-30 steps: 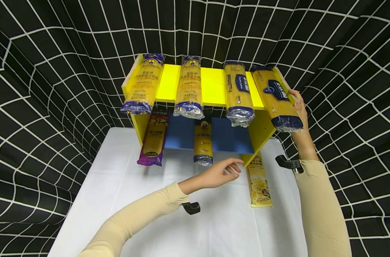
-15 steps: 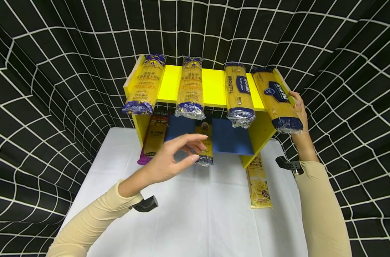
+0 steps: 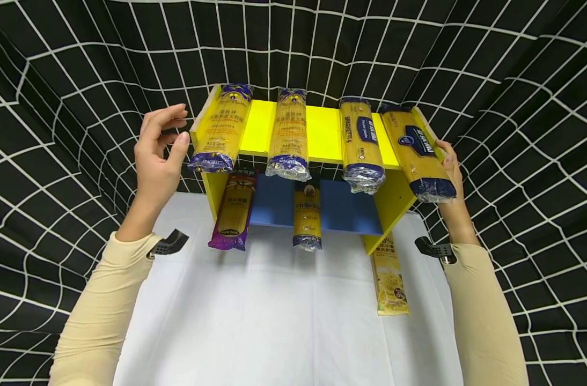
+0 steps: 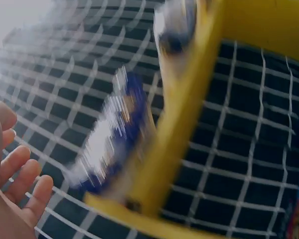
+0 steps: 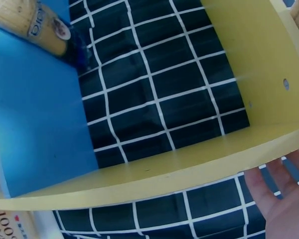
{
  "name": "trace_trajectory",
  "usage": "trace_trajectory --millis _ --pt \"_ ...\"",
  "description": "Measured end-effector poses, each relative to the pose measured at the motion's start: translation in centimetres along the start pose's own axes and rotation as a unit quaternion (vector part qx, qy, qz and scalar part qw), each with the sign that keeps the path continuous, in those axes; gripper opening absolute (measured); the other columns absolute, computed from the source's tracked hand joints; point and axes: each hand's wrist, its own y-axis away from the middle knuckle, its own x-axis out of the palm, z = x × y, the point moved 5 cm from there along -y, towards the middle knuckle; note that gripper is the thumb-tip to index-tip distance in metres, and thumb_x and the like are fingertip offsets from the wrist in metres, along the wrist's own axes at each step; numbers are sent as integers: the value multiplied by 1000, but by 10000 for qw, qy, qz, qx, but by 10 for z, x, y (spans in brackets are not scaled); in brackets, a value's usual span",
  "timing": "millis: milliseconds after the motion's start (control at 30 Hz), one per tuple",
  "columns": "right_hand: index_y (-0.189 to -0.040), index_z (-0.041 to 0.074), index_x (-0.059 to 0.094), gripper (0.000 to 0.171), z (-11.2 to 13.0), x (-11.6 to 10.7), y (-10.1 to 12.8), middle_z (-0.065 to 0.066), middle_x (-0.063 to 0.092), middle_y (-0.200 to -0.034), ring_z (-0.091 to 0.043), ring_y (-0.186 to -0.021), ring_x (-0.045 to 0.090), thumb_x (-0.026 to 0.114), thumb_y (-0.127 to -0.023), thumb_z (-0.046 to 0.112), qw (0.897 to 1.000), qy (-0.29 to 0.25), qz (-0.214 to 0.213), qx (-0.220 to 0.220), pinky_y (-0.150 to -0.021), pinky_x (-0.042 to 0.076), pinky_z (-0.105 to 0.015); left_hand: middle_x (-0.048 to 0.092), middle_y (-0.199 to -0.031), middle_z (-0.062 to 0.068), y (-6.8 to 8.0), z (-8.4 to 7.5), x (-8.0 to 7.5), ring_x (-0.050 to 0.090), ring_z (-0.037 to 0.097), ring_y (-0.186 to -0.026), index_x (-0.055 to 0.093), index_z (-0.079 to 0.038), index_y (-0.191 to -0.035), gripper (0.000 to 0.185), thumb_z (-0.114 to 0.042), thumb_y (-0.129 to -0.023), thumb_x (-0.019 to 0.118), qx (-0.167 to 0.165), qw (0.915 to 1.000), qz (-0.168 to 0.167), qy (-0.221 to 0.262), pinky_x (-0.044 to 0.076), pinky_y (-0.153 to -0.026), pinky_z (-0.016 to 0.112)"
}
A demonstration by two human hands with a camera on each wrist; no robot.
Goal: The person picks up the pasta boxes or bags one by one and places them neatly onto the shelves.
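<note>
A yellow shelf with a blue lower board stands on a white table. Several spaghetti packets lie across its top. My left hand is raised just left of the leftmost packet, fingers loosely curled and holding nothing. In the blurred left wrist view, that hand sits apart from the packet's blue end. My right hand rests against the shelf's right side, thumb on the rightmost packet. In the right wrist view its fingers lie fairly straight below the yellow panel.
A purple packet and a yellow packet stick out of the lower shelf. Another packet lies flat on the table by the shelf's right foot. Black cloth with a white grid closes in the back and both sides.
My left hand has risen from low over the table in front of the lower shelf, swinging left and up to the top shelf's left end. The right hand has stayed put.
</note>
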Motion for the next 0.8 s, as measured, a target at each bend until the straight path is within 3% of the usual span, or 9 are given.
trace_trajectory --millis 100,300,400,467,567,700,800 --pt "-149 18 40 48 -1 0 -1 3 49 -121 -1 -89 56 34 -106 40 9999 -114 21 -23 -70 51 -7 48 -141 -2 -9 30 -2 48 21 -128 53 -11 -142 44 -10 -98 53 -451 9977 250 -430 41 -100 19" --pt "-149 20 40 48 -1 -1 1 3 48 -122 -2 -93 55 33 -106 42 10000 34 -17 60 -71 50 -7 26 -162 1 -15 79 4 34 22 -144 37 -22 -154 47 -24 -106 41 -1318 9824 1183 -599 38 -111 22" --pt "-149 20 39 50 -1 0 1 4 48 -123 -2 -95 54 34 -106 43 10000 -11 8 76 -73 50 -7 31 -160 3 -11 94 7 49 14 -127 37 -28 -154 46 -30 -108 35 -1543 9751 1494 -546 45 -101 19" --pt "-149 19 39 51 -1 1 1 2 47 -124 -2 -95 55 36 -105 44 9999 -152 31 64 -74 50 -7 37 -156 5 -8 101 8 55 7 -108 40 -28 -151 44 -32 -108 34 -1619 9736 1552 -417 49 -87 14" --pt "-148 19 40 50 -1 2 0 3 48 -122 -2 -92 56 37 -105 44 9998 -188 -17 68 -71 50 -7 44 -146 11 -8 110 9 54 3 -83 44 -26 -148 42 -30 -108 34 -1704 9743 1455 -243 48 -66 10" --pt "-149 21 40 49 -1 1 0 3 48 -123 -2 -91 56 35 -105 43 9998 -106 -88 120 -70 51 -7 49 -139 13 -8 114 10 55 2 -79 47 -25 -147 41 -27 -107 37 -1687 9772 1279 -191 48 -63 10" --pt "-149 20 40 51 -1 1 1 2 48 -124 -2 -93 57 37 -105 44 9993 -352 -87 119 -72 51 -8 52 -132 9 -7 114 11 55 2 -79 48 -29 -146 41 -30 -106 38 -1677 9781 1198 -290 48 -63 10"
